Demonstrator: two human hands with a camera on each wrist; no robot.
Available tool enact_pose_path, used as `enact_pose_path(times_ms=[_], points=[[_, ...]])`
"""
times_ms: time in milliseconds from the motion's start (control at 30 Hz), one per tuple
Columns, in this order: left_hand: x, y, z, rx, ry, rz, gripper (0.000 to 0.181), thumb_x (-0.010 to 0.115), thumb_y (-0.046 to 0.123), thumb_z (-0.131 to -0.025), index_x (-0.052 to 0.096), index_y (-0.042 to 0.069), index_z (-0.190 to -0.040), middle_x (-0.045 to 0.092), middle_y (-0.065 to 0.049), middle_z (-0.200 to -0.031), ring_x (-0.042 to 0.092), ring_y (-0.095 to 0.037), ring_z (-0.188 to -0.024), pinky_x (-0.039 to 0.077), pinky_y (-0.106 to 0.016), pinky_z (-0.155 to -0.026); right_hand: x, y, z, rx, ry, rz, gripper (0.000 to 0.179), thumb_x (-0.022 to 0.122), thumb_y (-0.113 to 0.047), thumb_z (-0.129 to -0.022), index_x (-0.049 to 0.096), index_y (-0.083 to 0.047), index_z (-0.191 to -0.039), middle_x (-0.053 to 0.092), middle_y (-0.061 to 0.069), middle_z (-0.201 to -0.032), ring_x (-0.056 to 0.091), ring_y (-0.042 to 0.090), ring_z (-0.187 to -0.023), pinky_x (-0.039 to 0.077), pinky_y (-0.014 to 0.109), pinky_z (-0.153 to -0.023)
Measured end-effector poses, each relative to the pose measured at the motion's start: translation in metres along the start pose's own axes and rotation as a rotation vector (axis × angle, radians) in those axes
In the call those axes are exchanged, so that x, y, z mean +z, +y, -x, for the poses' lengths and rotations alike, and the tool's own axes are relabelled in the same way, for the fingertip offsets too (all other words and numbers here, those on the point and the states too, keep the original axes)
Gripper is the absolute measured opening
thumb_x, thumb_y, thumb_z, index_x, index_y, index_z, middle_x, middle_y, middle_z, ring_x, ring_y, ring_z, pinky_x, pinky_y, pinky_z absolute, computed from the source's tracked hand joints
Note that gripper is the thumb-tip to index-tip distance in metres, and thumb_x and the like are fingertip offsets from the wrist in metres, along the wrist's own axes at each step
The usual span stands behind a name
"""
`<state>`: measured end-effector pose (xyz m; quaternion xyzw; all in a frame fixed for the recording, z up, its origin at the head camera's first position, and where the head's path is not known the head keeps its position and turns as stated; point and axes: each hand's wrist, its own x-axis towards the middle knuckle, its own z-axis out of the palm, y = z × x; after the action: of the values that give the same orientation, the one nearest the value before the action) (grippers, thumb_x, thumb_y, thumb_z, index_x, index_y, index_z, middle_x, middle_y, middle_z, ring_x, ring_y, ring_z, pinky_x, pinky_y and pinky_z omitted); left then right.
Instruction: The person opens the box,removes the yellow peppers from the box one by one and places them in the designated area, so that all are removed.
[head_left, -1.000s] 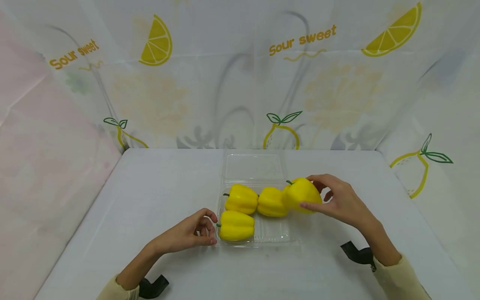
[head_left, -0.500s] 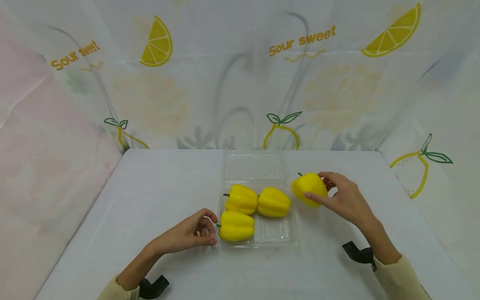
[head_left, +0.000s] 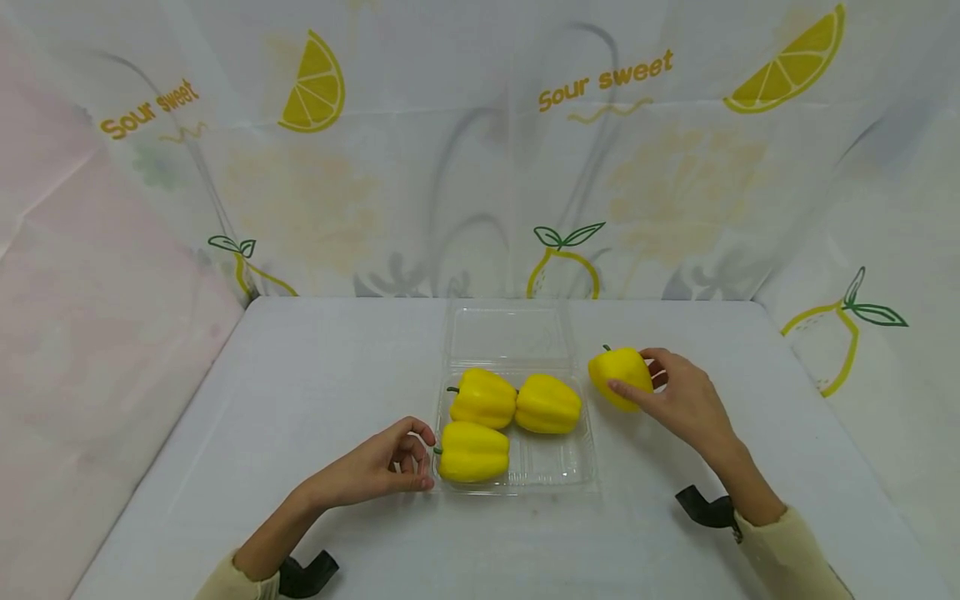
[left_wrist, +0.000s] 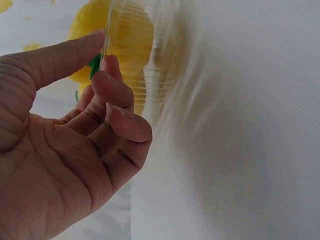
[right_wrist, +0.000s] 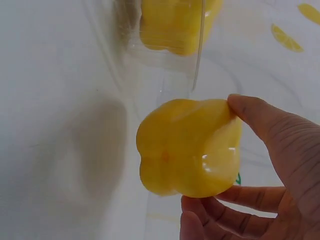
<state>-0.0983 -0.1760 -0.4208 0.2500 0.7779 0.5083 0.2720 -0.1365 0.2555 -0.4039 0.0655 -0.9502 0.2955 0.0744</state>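
My right hand [head_left: 686,400] holds a yellow bell pepper [head_left: 619,377] with a green stem, thumb on the near side and fingers behind. In the right wrist view the pepper [right_wrist: 187,150] is off the table, its shadow to one side. A clear plastic container [head_left: 551,462] lies with its lid [head_left: 510,333] folded back. Three yellow peppers are in it: one at back left [head_left: 483,398], one at back right [head_left: 548,404], one at front left [head_left: 473,452]. My left hand [head_left: 382,467] pinches the container's left rim [left_wrist: 108,30] between thumb and curled fingers.
A white table [head_left: 322,358] lies underneath, with a lemon-printed cloth [head_left: 420,167] upright behind it. Black curved pieces [head_left: 307,575] sit at both wrists. The container's front right part shows its bare ribbed floor.
My right hand has carried its pepper right and away from over the container's right side, uncovering the back right pepper. My left hand has stayed in place.
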Motion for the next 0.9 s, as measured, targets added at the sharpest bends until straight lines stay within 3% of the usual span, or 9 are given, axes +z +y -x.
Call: enact_pose_path(times_ms=[533,900], points=[[-0.001,0.000,-0.001,-0.016,-0.001,0.000,0.044,0.072,0.018,-0.092,0.044,0.005,-0.122,0.063,-0.005,-0.088,0.058,-0.017,-0.070,0.048,-0.025,-0.063,0.011,-0.003,0.004,0.157,-0.037,0.051,0.080,0.070,-0.062,-0.083,0.056,0.008,-0.120,0.064,0.023,-0.099,0.060,0.030,-0.080,0.050,0.036,-0.062],[-0.002,0.000,-0.002,-0.019,-0.003,0.000,0.044,0.073,0.018,-0.092,0.044,0.004,-0.122,0.064,-0.005,-0.088,0.057,-0.017,-0.071,0.049,-0.026,-0.064,0.011,-0.004,0.005,0.143,-0.056,0.077,0.082,0.066,-0.061,-0.086,0.051,0.009,-0.126,0.061,0.024,-0.099,0.055,0.030,-0.077,0.047,0.036,-0.061]])
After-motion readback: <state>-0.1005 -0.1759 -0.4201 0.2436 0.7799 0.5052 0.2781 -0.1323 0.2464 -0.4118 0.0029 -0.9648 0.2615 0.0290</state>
